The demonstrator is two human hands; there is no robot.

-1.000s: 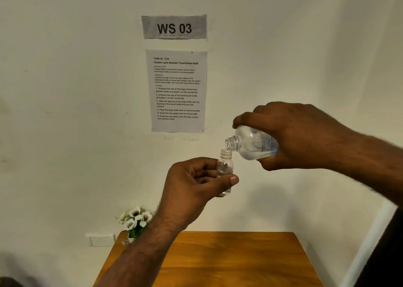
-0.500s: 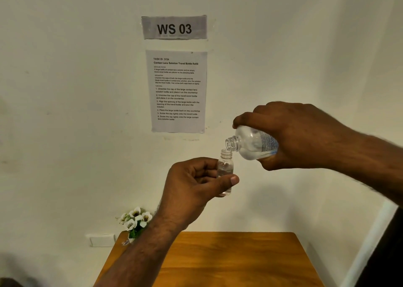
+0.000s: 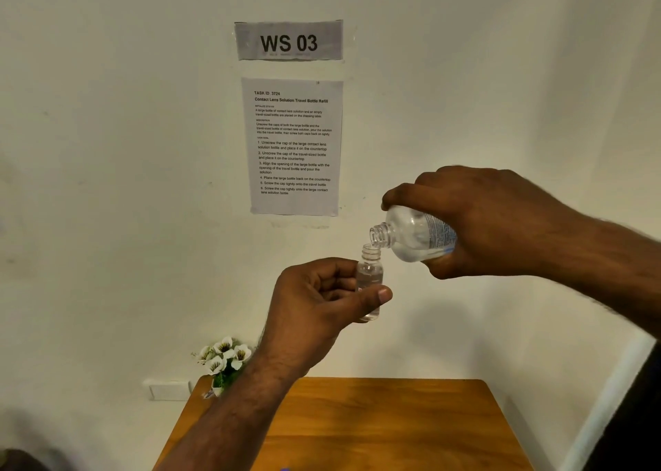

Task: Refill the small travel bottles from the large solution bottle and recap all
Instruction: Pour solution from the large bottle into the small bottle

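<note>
My left hand (image 3: pixel 314 302) pinches a small clear travel bottle (image 3: pixel 370 274) upright between thumb and fingers, well above the table. The bottle has no cap and holds clear liquid up to near its shoulder. My right hand (image 3: pixel 483 220) grips the large clear solution bottle (image 3: pixel 411 234) from above, tilted with its open neck pointing left and down. That neck sits just over the travel bottle's open mouth. Both caps are out of view.
A wooden table (image 3: pixel 375 427) lies below my hands. White artificial flowers (image 3: pixel 223 358) stand at its back left corner, beside a wall socket (image 3: pixel 168 389). A "WS 03" sign (image 3: pixel 289 40) and a task sheet (image 3: pixel 294 146) hang on the white wall ahead.
</note>
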